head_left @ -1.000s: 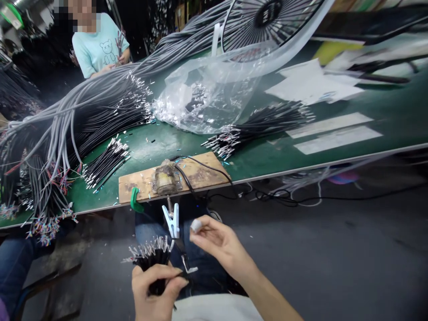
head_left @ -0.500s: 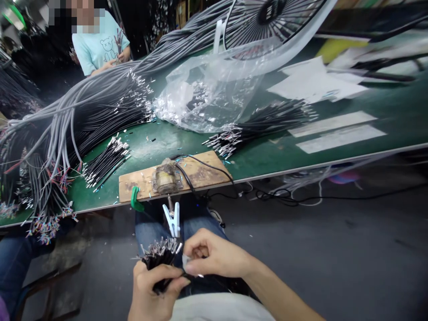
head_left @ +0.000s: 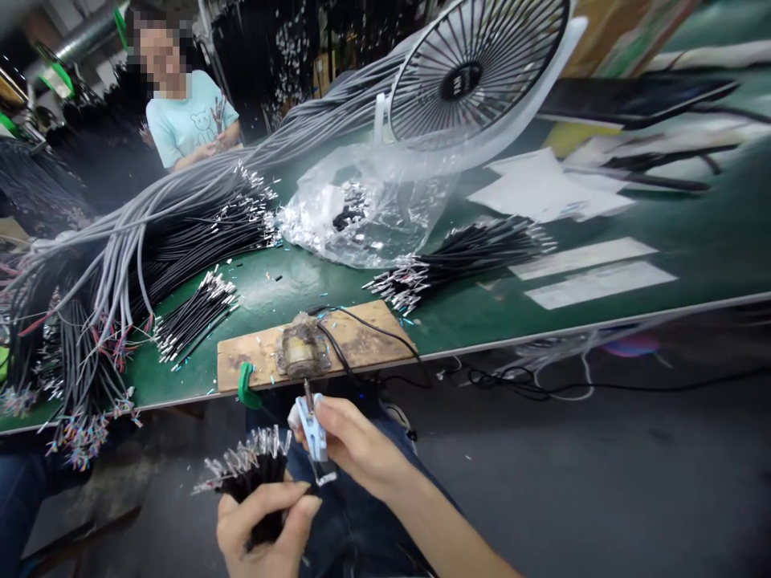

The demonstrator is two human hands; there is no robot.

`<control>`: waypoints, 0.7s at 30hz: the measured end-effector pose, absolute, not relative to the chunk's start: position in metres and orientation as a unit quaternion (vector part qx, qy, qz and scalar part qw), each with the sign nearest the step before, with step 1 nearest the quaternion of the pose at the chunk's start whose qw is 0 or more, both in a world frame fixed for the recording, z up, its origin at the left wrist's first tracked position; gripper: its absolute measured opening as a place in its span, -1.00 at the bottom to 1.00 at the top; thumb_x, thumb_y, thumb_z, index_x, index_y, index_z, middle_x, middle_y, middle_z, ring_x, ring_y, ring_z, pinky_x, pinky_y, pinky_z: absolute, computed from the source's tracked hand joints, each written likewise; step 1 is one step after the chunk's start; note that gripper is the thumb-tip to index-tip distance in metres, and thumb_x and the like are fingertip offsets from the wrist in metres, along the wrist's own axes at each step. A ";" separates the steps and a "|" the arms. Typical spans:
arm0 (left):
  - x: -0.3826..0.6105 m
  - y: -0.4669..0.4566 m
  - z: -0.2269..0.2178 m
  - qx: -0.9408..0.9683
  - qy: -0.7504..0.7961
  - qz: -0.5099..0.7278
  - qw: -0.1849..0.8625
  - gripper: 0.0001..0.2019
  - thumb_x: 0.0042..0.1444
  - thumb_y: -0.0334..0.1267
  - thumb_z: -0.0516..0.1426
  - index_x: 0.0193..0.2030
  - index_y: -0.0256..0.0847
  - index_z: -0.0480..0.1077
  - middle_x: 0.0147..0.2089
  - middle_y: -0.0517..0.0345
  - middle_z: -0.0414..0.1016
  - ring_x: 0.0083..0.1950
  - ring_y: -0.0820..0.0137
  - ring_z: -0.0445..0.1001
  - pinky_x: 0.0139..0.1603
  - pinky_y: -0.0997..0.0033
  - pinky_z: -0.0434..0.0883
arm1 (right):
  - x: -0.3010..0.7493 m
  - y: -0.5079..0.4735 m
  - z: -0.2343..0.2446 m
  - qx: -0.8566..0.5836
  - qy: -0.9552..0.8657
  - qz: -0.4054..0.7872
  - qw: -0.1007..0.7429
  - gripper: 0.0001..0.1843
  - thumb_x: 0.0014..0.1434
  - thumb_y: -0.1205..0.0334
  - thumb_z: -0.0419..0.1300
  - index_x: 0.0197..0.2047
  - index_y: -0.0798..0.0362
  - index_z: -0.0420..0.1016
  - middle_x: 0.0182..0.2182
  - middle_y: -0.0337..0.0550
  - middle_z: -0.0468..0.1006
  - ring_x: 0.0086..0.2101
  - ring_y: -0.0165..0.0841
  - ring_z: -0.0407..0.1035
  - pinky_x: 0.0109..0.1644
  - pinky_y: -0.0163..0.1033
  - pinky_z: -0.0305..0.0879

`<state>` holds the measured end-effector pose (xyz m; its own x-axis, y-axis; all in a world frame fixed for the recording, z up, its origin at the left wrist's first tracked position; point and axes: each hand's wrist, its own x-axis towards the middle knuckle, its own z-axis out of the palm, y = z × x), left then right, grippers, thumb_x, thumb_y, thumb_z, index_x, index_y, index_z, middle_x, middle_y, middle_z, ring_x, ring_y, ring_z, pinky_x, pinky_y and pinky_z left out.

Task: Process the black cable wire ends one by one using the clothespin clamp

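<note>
My left hand [head_left: 262, 526] is closed around a bundle of short black cables [head_left: 250, 480] whose bare silvery ends fan out above the fingers. Between its thumb and forefinger one cable end sticks out, with a shiny tip [head_left: 326, 479] just under the clothespin. The light-blue clothespin [head_left: 314, 437] hangs from the shaft [head_left: 308, 393] of a small motor [head_left: 301, 347]. My right hand [head_left: 352, 437] pinches this clothespin, thumb on the near side and the other fingers mostly hidden behind it. The motor sits on a wooden board [head_left: 373, 337] at the table edge.
A green clamp [head_left: 246, 385] grips the board's left end. On the green table [head_left: 458, 325] lie more black cable bundles [head_left: 196, 317], a clear plastic bag [head_left: 385, 217], paper strips [head_left: 602, 282] and a fan [head_left: 461, 80]. Long grey cables [head_left: 120, 217] cover the left. Across the table is a person [head_left: 193, 120].
My right hand has moved up and left, from beside the bundle to the clothespin, and has taken hold of it. The bundle has shifted slightly left in my left hand.
</note>
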<state>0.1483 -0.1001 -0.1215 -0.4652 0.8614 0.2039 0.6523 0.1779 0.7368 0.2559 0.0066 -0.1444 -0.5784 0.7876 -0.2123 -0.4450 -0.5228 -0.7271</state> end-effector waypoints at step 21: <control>0.153 -0.099 -0.119 0.497 0.749 0.398 0.181 -0.98 -0.19 -0.26 0.29 -0.56 -0.03 0.56 -0.56 0.27 0.56 -0.57 0.41 0.46 -0.43 0.47 0.43 | 0.272 -0.007 -0.176 -0.253 -0.159 0.873 0.386 -0.53 -0.10 -0.17 0.30 -0.48 0.13 0.45 -0.62 -0.28 0.31 -0.58 -0.52 0.11 -0.49 -0.39 0.06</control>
